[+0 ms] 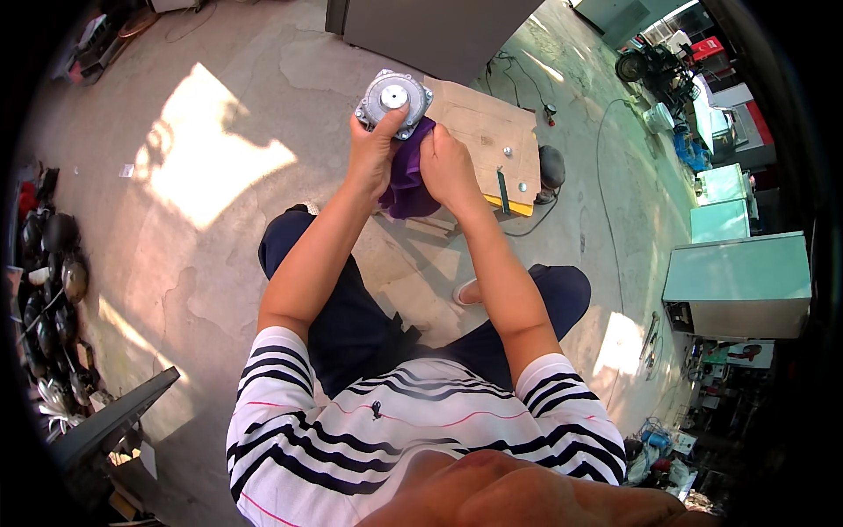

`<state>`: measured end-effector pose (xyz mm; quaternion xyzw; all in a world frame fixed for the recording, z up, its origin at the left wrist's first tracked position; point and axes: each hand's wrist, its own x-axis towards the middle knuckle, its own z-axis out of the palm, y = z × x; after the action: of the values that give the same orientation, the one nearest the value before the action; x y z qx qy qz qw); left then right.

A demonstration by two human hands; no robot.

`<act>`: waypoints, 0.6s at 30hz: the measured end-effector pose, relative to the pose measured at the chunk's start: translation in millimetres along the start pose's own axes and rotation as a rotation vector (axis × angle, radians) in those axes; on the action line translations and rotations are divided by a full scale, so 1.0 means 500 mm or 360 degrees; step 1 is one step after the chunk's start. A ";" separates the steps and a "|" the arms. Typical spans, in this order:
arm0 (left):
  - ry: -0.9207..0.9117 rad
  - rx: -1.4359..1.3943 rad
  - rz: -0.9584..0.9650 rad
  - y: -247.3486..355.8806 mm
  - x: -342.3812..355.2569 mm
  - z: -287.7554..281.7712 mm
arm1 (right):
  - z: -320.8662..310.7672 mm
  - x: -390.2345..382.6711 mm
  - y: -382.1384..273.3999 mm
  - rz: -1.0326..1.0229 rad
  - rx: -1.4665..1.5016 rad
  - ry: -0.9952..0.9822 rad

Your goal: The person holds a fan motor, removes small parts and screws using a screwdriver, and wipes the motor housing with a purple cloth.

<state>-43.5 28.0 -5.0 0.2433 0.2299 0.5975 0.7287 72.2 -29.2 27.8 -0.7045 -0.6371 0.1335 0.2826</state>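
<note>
A round silver metal motor (378,97) with a flanged rim and a pale central hub is held up in front of me. My left hand (371,151) is closed on its near side, with the thumb lying over the face by the hub. A purple cloth (409,186) hangs below the motor, bunched between my hands. My right hand (448,165) is closed on the cloth beside the motor's lower right edge. The fingertips of both hands are partly hidden.
A low stand topped with cardboard (479,110) is just beyond my right hand. On it lie a dark green tool (502,190) and small metal parts (507,152). A grey cabinet (430,35) stands ahead. Cables cross the floor at right; piled parts (60,290) line the left.
</note>
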 end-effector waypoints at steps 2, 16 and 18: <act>-0.0087 -0.0045 0.0001 0.009 0.000 -0.005 | -0.009 0.015 0.026 0.0061 0.0211 -0.0182; 0.0317 -0.0634 -0.0190 0.043 0.099 -0.094 | -0.053 -0.086 0.079 0.0203 0.1008 -0.1055; 0.0439 -0.0738 -0.0077 0.075 0.133 -0.124 | -0.069 -0.121 0.094 0.0148 0.1061 -0.1022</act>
<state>-98.7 104.3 -32.7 -0.0192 0.1898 0.6440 0.7409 120.6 -97.2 18.6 -0.5261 -0.5825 0.5549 0.2758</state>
